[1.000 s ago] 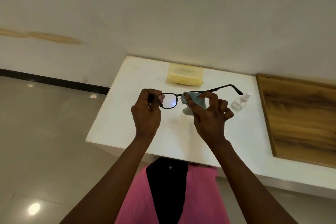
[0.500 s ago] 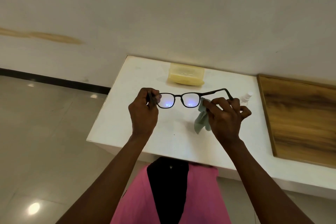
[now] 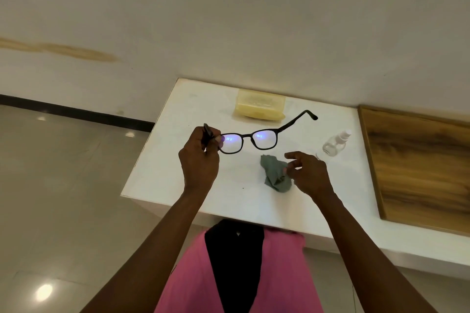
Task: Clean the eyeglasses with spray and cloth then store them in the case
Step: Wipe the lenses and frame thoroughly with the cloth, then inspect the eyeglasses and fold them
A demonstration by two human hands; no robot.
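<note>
Down goes the cloth (image 3: 276,176) from my right hand (image 3: 309,175), fingers now loose beside it, while my left hand (image 3: 201,160) pinches the eyeglasses (image 3: 250,138).

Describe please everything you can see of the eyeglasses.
The eyeglasses have a thin dark frame, seemingly plastic, with two rounded-square clear lenses showing bluish reflections. They are held unfolded in the air above the white table. The left hand pinches them at one hinge end; the other arm sticks out freely toward the wall. Nothing else touches them.
</note>
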